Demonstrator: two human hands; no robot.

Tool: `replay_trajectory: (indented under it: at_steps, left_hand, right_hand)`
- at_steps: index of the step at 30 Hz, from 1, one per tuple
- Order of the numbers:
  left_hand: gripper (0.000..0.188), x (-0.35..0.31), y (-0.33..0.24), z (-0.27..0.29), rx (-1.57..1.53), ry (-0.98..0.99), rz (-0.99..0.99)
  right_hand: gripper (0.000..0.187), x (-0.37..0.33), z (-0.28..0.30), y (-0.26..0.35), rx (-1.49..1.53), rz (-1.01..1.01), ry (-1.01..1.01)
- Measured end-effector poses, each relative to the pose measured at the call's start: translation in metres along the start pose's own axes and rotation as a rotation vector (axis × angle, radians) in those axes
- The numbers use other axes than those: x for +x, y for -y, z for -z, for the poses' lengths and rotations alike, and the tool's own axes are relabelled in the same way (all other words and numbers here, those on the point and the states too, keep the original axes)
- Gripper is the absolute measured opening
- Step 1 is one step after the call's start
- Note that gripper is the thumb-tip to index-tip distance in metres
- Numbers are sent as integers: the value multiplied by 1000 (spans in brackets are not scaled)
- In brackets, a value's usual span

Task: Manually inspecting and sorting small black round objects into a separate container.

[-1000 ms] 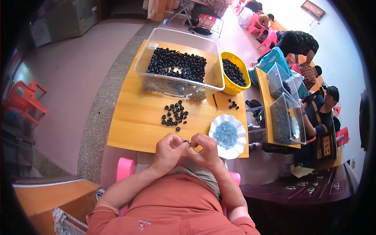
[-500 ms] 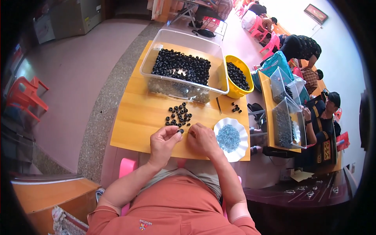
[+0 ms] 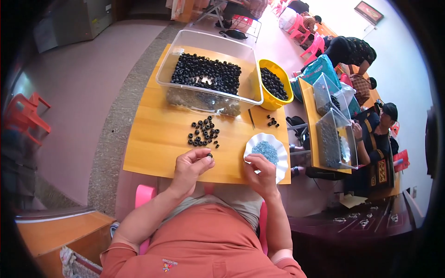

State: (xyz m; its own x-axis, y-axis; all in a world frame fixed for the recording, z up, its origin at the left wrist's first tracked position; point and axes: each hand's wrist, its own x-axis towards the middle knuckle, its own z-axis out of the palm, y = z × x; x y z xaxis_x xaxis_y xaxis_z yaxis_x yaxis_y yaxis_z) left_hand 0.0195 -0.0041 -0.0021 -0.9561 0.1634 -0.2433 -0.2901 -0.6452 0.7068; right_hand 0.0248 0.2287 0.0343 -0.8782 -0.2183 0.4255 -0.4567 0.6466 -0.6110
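Note:
My left hand point(image 3: 189, 169) pinches a small round black piece point(image 3: 210, 156) between thumb and forefinger, above the table's near part. It looks like a bead with a hole. Just beyond lies a loose group of similar black pieces point(image 3: 202, 131). My right hand point(image 3: 261, 173) hovers at the near left rim of a white scalloped dish point(image 3: 281, 162), its thumb and forefinger closed together. Anything between those fingertips is too small to make out. Tiny pale-blue glittering bits point(image 3: 267, 150) fill the dish's middle, partly covered by that hand.
A clear plastic bin point(image 3: 183, 95) of black pieces stands at the table's point(image 3: 148, 139) far side, beside a yellow tub point(image 3: 274, 102) of more. Dark tweezers-like tool point(image 3: 251, 119) and several black pieces point(image 3: 272, 121) lie nearby. On the right, a person point(image 3: 378, 134) sits by clear boxes point(image 3: 328, 141).
My right hand has moved right, from beside my left hand to the dish's rim. My left hand keeps hold of the black piece. The whole view has shifted slightly.

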Motion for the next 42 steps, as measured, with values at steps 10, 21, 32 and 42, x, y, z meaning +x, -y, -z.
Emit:
replay_trajectory:
  at_steps: [10,21,32,42]
  left_hand:
    - [17,-7,13,-6,15,100,102]
    - [21,-11,17,-9,68,140,178]
    - [19,-12,20,-7,61,178,207]
    - [19,-13,21,-8,60,174,224]
  right_hand:
    - [19,-55,58,-30,-288,-158,-56]
    - [44,-46,58,-3,-682,-54,270]
    - [45,-46,49,-8,-665,-90,308]
    - [43,-45,42,-10,-606,-73,262]
